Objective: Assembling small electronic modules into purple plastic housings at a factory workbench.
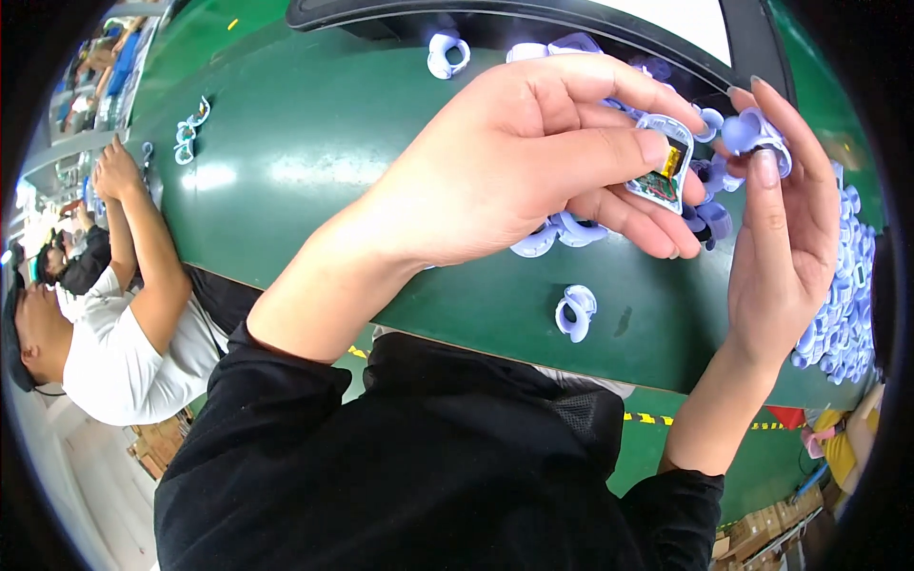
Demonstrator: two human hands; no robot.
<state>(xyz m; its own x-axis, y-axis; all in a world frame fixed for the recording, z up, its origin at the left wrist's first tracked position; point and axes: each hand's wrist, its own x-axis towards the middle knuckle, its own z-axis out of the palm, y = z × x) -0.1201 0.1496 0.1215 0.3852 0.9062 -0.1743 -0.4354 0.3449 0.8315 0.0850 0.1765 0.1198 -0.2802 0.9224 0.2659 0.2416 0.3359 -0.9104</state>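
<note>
My left hand point(533, 152) is closed on a small white-rimmed plastic shell point(664, 157), its thumb pressed on the edge. The shell's open side shows a green circuit board and a yellow part. To its right, my right hand point(785, 209) pinches a lavender plastic part point(755, 136) with a rounded, cupped form between thumb and fingers. The two pieces are apart. Under and behind my left hand lie more lavender ring-shaped parts point(562, 234), partly hidden by the fingers.
A single lavender ring part point(576, 313) lies near the table's front edge, another point(448, 55) towards the back. Many such parts form a heap point(843, 295) at far right. A black-framed panel point(533, 17) stands along the back. At left, a co-worker point(124, 333) in white sits near another part point(188, 133).
</note>
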